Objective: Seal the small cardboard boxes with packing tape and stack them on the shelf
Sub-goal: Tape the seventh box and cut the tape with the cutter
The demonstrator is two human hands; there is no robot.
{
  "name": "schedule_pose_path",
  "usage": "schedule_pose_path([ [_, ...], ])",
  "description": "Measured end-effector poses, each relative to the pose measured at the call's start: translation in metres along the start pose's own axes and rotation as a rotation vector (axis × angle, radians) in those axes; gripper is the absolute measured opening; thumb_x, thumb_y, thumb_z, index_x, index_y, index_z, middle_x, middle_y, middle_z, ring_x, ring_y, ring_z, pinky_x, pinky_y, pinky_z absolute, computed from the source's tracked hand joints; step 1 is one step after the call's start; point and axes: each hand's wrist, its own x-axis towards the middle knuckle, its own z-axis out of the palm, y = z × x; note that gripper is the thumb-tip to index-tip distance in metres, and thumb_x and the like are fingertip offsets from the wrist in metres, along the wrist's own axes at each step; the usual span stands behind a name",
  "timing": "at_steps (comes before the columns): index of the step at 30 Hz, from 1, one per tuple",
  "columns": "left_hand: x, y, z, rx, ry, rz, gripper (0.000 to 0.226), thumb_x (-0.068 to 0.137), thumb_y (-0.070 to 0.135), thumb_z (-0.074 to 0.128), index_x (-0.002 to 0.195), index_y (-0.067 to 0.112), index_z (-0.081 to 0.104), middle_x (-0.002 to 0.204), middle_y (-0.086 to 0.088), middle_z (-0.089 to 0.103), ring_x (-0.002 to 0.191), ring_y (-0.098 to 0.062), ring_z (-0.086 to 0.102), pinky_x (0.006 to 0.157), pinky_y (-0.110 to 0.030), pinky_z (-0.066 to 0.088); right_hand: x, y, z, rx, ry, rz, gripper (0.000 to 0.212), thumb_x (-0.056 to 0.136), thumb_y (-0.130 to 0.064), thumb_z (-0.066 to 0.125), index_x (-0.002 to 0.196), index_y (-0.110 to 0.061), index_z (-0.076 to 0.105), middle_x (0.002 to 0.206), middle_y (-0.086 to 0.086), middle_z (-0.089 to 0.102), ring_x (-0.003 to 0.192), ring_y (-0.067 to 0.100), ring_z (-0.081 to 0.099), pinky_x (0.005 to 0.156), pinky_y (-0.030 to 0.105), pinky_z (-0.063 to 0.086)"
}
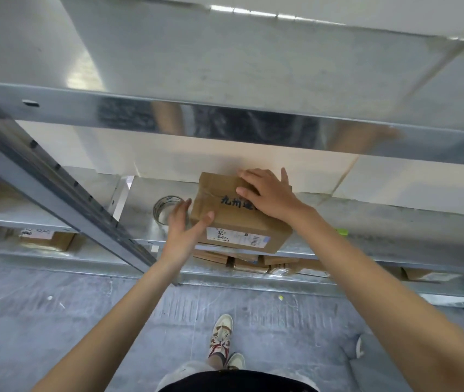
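Above, the right hand [264, 193] lies flat on the top of the box [239, 216], fingers spread and straight over black handwriting. The left hand [187, 224] meets the box's left side, fingers relaxed and open, thumb against the near left corner. The box rests on a metal shelf [366, 222], a white label on its front face. A tape roll [166, 209] lies just beside it, behind the left hand. More boxes [253, 263] sit on the shelf below.
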Motion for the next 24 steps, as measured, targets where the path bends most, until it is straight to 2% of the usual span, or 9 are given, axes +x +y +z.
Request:
schedule_pose_path([
  [3, -0.005, -0.006, 0.004, -0.135, -0.142, 0.021, 0.058, 0.088, 0.048, 0.059, 0.138, 0.025, 0.042, 0.122, 0.016, 0.057, 0.113, 0.002, 0.052, 0.091, -0.012, 0.042, -0.01, -0.043, -0.002, 0.02, 0.053, -0.15, 0.054, 0.101, -0.049, 0.019, 0.151, -0.03, 0.011, 0.159, -0.011, 0.005, 0.146, 0.008, 0.001, 0.115, 0.049, -0.013],
  [5, -0.007, -0.006, 0.007, -0.137, -0.112, 0.081, 0.035, 0.095, 0.03, 0.055, 0.128, 0.023, 0.046, 0.11, 0.018, 0.058, 0.103, 0.001, 0.055, 0.076, -0.003, 0.042, -0.012, -0.076, 0.004, 0.06, -0.032, -0.265, 0.056, 0.101, -0.049, 0.016, 0.152, -0.026, 0.01, 0.159, -0.01, 0.001, 0.145, 0.005, -0.005, 0.114, 0.043, -0.015],
  [7, -0.009, -0.005, 0.006, -0.128, -0.114, 0.12, 0.039, 0.093, 0.024, 0.05, 0.131, 0.017, 0.044, 0.116, 0.01, 0.057, 0.108, -0.006, 0.053, 0.074, -0.003, 0.043, -0.013, -0.094, 0.017, 0.036, -0.139, -0.287, 0.062, 0.1, -0.053, 0.014, 0.153, -0.021, 0.011, 0.16, -0.008, 0.0, 0.145, 0.004, -0.008, 0.116, 0.045, -0.016],
  [10, -0.006, -0.003, 0.002, -0.099, -0.147, 0.17, 0.044, 0.1, 0.012, 0.04, 0.143, 0.016, 0.034, 0.132, 0.01, 0.048, 0.112, 0.01, 0.048, 0.081, -0.002, 0.042, -0.018, -0.088, 0.036, -0.072, -0.145, -0.253, 0.068, 0.097, -0.058, 0.013, 0.153, -0.019, 0.005, 0.16, -0.007, -0.006, 0.144, 0.003, -0.013, 0.117, 0.046, -0.012],
  [13, -0.006, -0.002, 0.003, -0.154, -0.17, 0.145, 0.043, 0.098, 0.024, 0.046, 0.141, 0.022, 0.04, 0.13, 0.013, 0.054, 0.119, 0.003, 0.049, 0.096, -0.012, 0.043, -0.031, -0.066, 0.036, -0.069, -0.13, -0.203, 0.07, 0.095, -0.061, 0.008, 0.152, -0.022, -0.003, 0.159, -0.01, -0.011, 0.143, 0.001, -0.015, 0.117, 0.042, -0.013],
  [15, -0.006, -0.002, 0.003, -0.186, -0.142, 0.091, 0.038, 0.095, 0.03, 0.05, 0.131, 0.019, 0.05, 0.118, 0.012, 0.061, 0.113, 0.0, 0.055, 0.094, -0.013, 0.043, -0.041, -0.05, 0.031, -0.071, -0.14, -0.165, 0.069, 0.094, -0.061, 0.005, 0.152, -0.024, -0.003, 0.158, -0.013, -0.011, 0.142, -0.002, -0.015, 0.117, 0.039, -0.014],
  [17, -0.008, 0.001, 0.004, -0.177, -0.124, 0.072, 0.031, 0.095, 0.031, 0.05, 0.125, 0.022, 0.052, 0.11, 0.017, 0.062, 0.101, 0.009, 0.056, 0.085, -0.006, 0.044, -0.05, -0.035, 0.026, -0.074, -0.137, -0.134, 0.071, 0.091, -0.063, 0.002, 0.152, -0.026, -0.002, 0.158, -0.014, -0.01, 0.141, -0.003, -0.014, 0.117, 0.038, -0.014],
  [19, -0.01, 0.003, 0.005, -0.169, -0.123, 0.057, 0.033, 0.096, 0.032, 0.05, 0.127, 0.022, 0.05, 0.112, 0.017, 0.061, 0.102, 0.008, 0.055, 0.085, -0.006, 0.041, -0.061, -0.019, 0.022, -0.08, -0.11, -0.103, 0.076, 0.087, -0.064, -0.002, 0.152, -0.026, -0.001, 0.158, -0.014, -0.009, 0.142, -0.002, -0.014, 0.117, 0.038, -0.014],
  [24, -0.009, 0.003, 0.007, -0.136, -0.107, 0.022, 0.046, 0.096, 0.035, 0.049, 0.138, 0.017, 0.043, 0.122, 0.01, 0.053, 0.117, -0.007, 0.047, 0.097, -0.021, 0.031, -0.094, 0.025, 0.019, -0.068, -0.048, 0.009, 0.074, 0.088, -0.064, 0.002, 0.152, -0.027, -0.003, 0.153, -0.018, -0.015, 0.14, -0.003, -0.017, 0.119, 0.039, -0.008],
])
